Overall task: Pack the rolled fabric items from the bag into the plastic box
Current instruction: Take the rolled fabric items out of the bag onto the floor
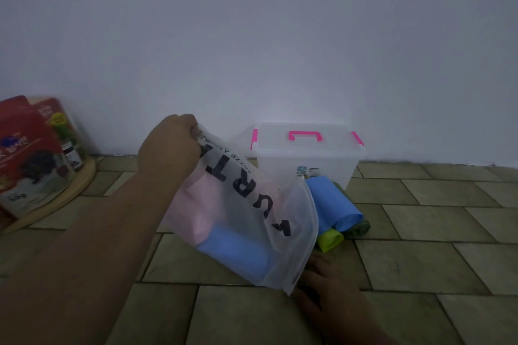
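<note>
L hand (171, 145) held the bag (252, 176) up by its top edge, fingers curled and pinching the plastic between thumb and fingers, forearm running in from lower left. Bag was translucent w/ big black letters down its side, hanging tilted, top at upper left, bottom corner at lower right just over the tiled floor (420, 260). Inside it, seen thru the plastic: a pink fabric item (201, 204) in the upper-left part and a blue roll (238, 252) low down near the bottom. R hand (328, 286) lay low at the bag's bottom corner, back of hand up, v. dark; its fingers ran under or behind the plastic, so can't tell if they were spread or pinching anything. Plastic box (308, 165) stood at the back against the wall (252, 36), clear, lid on, pink handle (305, 136) on top and pink latches at both ends. Three rolls lay on the floor in front of the box, betw. it and the bag: a second blue roll (333, 202), a lime-green roll (330, 239) just beside its near end, and a dark green roll (360, 228) on its right side, all touching one another. Far left, a round wooden tray (84, 176) held red packets (25, 143), well apart from the bag.
</note>
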